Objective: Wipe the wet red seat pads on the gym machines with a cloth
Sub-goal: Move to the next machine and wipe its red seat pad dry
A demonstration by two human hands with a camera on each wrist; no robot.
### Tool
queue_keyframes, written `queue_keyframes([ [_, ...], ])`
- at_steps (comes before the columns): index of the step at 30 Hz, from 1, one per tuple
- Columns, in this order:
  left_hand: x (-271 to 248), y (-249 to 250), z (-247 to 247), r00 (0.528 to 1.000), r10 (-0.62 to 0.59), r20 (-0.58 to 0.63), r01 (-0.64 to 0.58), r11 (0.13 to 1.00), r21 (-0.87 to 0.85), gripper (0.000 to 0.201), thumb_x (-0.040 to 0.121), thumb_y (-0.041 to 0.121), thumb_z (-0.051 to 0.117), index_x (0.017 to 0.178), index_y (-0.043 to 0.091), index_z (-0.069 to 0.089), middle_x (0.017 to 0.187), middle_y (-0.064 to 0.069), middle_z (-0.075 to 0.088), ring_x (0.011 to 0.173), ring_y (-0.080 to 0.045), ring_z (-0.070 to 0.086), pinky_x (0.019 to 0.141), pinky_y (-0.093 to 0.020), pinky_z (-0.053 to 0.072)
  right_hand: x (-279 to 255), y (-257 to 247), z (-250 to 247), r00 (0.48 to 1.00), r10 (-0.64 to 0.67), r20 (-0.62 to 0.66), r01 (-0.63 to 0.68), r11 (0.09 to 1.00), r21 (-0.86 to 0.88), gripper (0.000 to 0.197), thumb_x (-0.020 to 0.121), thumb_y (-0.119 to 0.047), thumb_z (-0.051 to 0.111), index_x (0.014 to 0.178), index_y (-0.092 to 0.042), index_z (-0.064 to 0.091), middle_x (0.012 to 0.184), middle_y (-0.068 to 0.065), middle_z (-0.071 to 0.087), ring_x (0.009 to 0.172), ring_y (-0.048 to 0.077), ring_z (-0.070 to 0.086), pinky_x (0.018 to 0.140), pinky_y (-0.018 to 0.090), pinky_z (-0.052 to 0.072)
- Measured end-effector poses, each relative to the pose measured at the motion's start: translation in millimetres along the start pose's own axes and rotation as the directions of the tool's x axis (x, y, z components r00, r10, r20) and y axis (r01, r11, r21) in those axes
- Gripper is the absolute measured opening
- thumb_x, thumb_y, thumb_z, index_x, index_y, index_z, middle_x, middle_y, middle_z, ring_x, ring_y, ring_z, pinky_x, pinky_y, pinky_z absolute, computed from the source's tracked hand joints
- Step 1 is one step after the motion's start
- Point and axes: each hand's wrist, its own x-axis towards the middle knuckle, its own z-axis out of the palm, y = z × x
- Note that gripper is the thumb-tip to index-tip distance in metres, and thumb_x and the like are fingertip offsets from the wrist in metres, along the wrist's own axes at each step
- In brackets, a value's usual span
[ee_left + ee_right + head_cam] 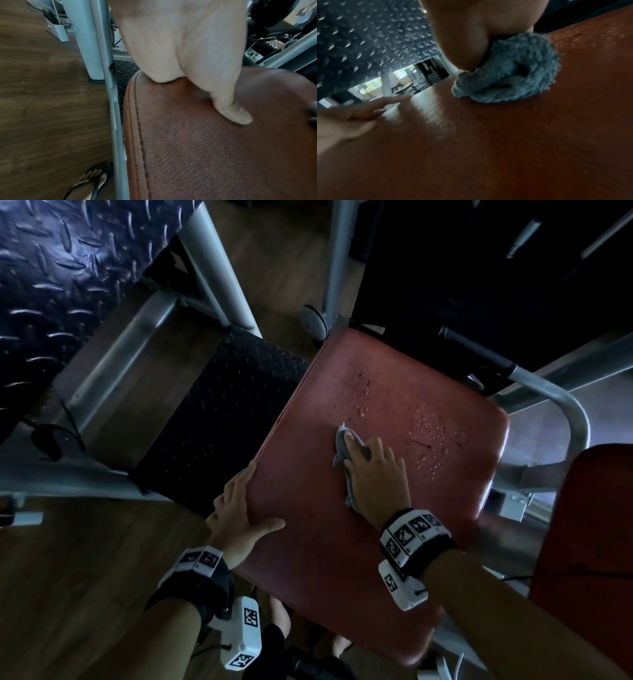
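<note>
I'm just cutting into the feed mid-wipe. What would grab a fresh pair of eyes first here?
The big red seat pad fills the middle, with water drops beading on its far half. The right hand presses a grey cloth onto the pad just short of the drops, while the left hand rests on the pad's left edge.

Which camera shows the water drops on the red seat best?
The head view. It looks down on the whole red seat pad, so both patches of water drops show beyond the cloth. The right wrist view gives only a blurry wet shine at the pad's far edge. The left wrist view shows none.
</note>
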Motion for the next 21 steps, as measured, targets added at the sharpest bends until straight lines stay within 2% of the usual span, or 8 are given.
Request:
queue_keyframes([
  [2,0.0,0.0,-0.1,1.000,0.001,-0.003,-0.001,1.000,-0.006,0.116,0.065,0.054,0.083,0.146,0.061,0.001,0.154,0.018,0.018,0.137,-0.025,0.028,0.112,-0.056,0.026,-1.1,5.2,-1.4,0.999,-0.023,0.032,0.024,1.000,-0.006,0.050,0.098,-0.035,0.043,0.146,-0.023,0.035,0.113,0.008,0.051,0.085,0.025,0.054,0.071,0.039,0.048],
  [5,-0.2,-0.6,-0.1,1.000,0.004,-0.003,-0.004,1.000,-0.018,0.115,0.065,0.054,0.083,0.145,0.062,0.001,0.154,0.020,0.017,0.138,-0.023,0.026,0.112,-0.054,0.024,7.1,12.1,-4.3,0.997,0.079,0.020,-0.080,0.996,0.046,0.049,0.100,-0.037,0.034,0.147,-0.023,0.034,0.112,0.007,0.050,0.085,0.024,0.056,0.073,0.040,0.051],
  [7,-0.5,-0.5,0.1,1.000,0.008,-0.004,-0.008,1.000,-0.020,0.115,0.065,0.053,0.083,0.144,0.063,0.000,0.154,0.021,0.016,0.138,-0.022,0.026,0.112,-0.054,0.023,11.1,10.1,-4.0,0.991,0.129,0.020,-0.130,0.989,0.068,0.049,0.100,-0.037,0.034,0.146,-0.022,0.035,0.113,0.008,0.050,0.086,0.024,0.056,0.074,0.040,0.051],
  [13,-0.3,1.4,-0.4,1.000,0.001,-0.003,-0.001,1.000,-0.026,0.115,0.066,0.054,0.083,0.145,0.063,0.000,0.155,0.020,0.016,0.140,-0.022,0.024,0.114,-0.057,0.021,16.9,4.2,-2.5,1.000,-0.004,0.016,0.004,1.000,0.016,0.045,0.101,-0.036,0.037,0.144,-0.024,0.038,0.109,0.007,0.050,0.084,0.024,0.055,0.071,0.040,0.050],
  [17,0.4,1.6,-0.4,1.000,0.003,-0.005,-0.003,1.000,-0.011,0.115,0.066,0.053,0.082,0.145,0.062,-0.002,0.154,0.020,0.015,0.139,-0.022,0.025,0.114,-0.056,0.022,32.8,5.4,-6.4,0.990,0.142,-0.012,-0.140,0.988,0.069,0.047,0.100,-0.039,0.037,0.145,-0.023,0.039,0.117,0.009,0.051,0.088,0.024,0.056,0.072,0.039,0.049],
  [19,0.6,0.5,0.0,1.000,-0.002,-0.003,0.002,1.000,-0.016,0.115,0.066,0.054,0.082,0.145,0.061,0.000,0.154,0.020,0.016,0.139,-0.022,0.025,0.113,-0.056,0.023,30.3,-1.5,-4.7,0.994,0.108,0.000,-0.107,0.993,0.054,0.049,0.099,-0.039,0.037,0.145,-0.022,0.037,0.118,0.010,0.051,0.089,0.025,0.056,0.073,0.040,0.049],
  [21,0.4,0.2,0.5,1.000,-0.002,-0.002,0.001,1.000,-0.020,0.115,0.065,0.055,0.082,0.146,0.061,0.000,0.154,0.019,0.016,0.140,-0.022,0.024,0.113,-0.057,0.023,21.5,-5.3,-1.6,1.000,0.009,0.022,-0.009,1.000,0.002,0.053,0.097,-0.038,0.041,0.147,-0.021,0.034,0.118,0.010,0.050,0.089,0.025,0.055,0.073,0.040,0.050],
])
